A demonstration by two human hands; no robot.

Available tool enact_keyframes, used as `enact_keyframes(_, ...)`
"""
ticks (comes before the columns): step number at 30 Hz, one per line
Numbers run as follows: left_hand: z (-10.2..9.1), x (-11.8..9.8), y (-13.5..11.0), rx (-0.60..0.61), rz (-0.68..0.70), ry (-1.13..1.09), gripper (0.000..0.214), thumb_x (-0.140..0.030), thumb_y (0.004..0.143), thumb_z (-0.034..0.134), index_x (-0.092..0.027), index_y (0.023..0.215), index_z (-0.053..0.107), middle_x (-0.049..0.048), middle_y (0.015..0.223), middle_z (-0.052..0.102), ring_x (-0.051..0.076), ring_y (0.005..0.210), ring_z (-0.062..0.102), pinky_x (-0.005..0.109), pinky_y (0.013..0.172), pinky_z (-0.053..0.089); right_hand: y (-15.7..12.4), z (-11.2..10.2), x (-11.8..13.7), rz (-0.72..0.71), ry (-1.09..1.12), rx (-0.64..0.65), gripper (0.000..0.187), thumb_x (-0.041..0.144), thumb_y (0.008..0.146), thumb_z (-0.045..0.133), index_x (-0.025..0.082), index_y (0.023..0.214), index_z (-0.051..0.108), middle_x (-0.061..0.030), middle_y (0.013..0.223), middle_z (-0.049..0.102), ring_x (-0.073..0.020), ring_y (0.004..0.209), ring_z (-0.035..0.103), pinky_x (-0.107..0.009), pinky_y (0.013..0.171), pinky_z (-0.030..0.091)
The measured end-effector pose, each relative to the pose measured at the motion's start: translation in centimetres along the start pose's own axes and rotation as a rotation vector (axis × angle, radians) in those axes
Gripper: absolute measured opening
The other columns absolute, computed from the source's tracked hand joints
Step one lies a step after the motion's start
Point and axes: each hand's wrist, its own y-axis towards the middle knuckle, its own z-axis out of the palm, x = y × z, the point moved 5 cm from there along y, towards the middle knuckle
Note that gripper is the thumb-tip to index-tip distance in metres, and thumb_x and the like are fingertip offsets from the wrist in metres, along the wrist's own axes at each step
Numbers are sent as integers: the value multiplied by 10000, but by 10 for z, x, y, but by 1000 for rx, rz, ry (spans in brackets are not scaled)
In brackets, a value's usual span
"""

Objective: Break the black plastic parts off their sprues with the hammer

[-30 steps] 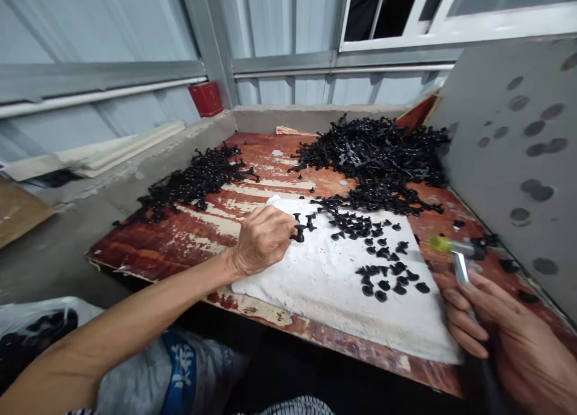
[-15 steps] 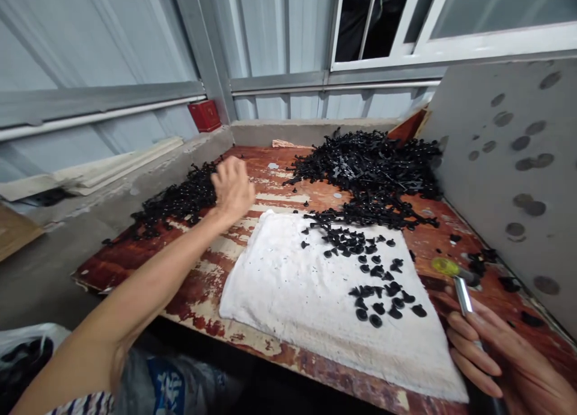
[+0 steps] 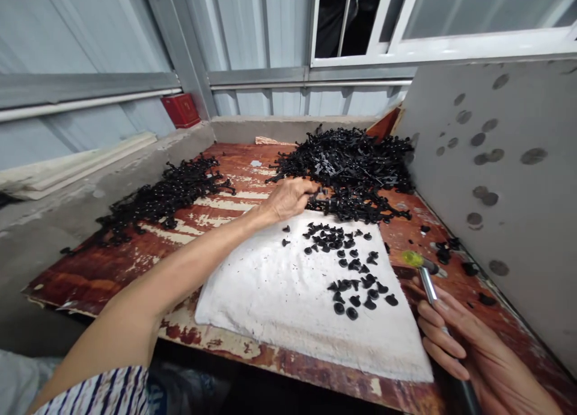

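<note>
My left hand (image 3: 288, 199) reaches across the worn red board (image 3: 148, 256) to the near edge of the big heap of black plastic parts (image 3: 347, 166); its fingertips touch that heap, and whether they hold a piece is hidden. My right hand (image 3: 473, 355) rests at the lower right, gripping a tool (image 3: 426, 280) with a metal shaft and a yellow-green tip. Between the hands lies a white cloth (image 3: 279, 301) with several small loose black pieces (image 3: 351, 268) scattered on it.
A second, smaller heap of black parts (image 3: 157, 199) lies on the board's left side. A grey panel (image 3: 496, 163) with dark round spots stands along the right. A red box (image 3: 180, 110) sits on the concrete ledge by the metal wall.
My left hand went from the white cloth to the left heap, then swung right to the big heap. The piece it held a second ago is gone from view. The right hand stays put.
</note>
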Motion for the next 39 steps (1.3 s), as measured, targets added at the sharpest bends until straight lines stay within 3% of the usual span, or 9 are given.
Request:
enact_keyframes(3,-20,12,9,-96,-224,-279,75,-169,743,520,-155,705,583,-9,632,564,139,643,555,274,642,445,2,-2,-1,-7,21,26,412,203,506,896,169,734,555,76,592,423,5,371,335,-97,246,352)
enact_keyframes(7,-27,13,-7,29,-509,-803,86,-197,703,605,-163,713,526,-32,588,547,97,534,538,233,538,444,1,-3,-2,19,44,54,387,214,545,878,180,727,539,86,585,406,2,363,320,-94,239,337)
enact_keyframes(10,-29,13,-26,64,-633,-1020,129,-184,691,634,-169,722,510,-22,590,574,102,518,573,231,517,464,-1,-4,-3,33,48,46,395,203,525,879,188,755,558,89,585,414,3,361,324,-84,241,329)
enact_keyframes(16,-33,17,-52,49,-727,-1091,128,-174,689,610,-177,751,499,17,698,654,153,590,633,250,477,481,-5,-2,-2,12,29,27,385,200,512,870,190,785,600,87,568,416,7,355,306,-66,242,304)
enact_keyframes(21,-56,31,-68,-126,-714,-725,64,-187,692,579,-175,722,523,-5,639,622,131,575,583,209,463,422,-6,-2,-2,13,14,13,366,191,507,862,186,786,625,91,563,401,6,353,282,-73,237,301)
enact_keyframes(27,-84,32,-77,-315,-569,-400,172,-178,680,606,-189,611,449,-33,574,535,114,584,526,216,520,400,-2,-5,-2,5,-42,67,367,233,565,838,186,871,640,88,592,407,12,364,278,-61,264,291)
enact_keyframes(30,-78,-4,-86,-246,-415,-364,143,-171,743,563,-186,645,460,-25,614,542,102,570,506,219,513,385,-3,-4,-2,3,-90,90,384,271,587,828,185,915,648,98,564,379,12,349,233,-69,259,273)
enact_keyframes(34,-46,-69,-109,43,-51,-278,105,-156,845,458,-175,752,504,-8,663,536,104,571,482,234,510,382,-19,5,-12,2,-216,112,354,376,591,842,195,821,642,99,515,386,6,334,218,-97,242,271)
enact_keyframes(39,-18,-122,-130,87,325,-8,163,-190,909,421,-172,776,514,24,699,573,141,625,508,285,569,409,-42,39,-30,-79,-357,180,410,484,619,810,203,841,610,59,607,526,0,343,279,-114,256,282)
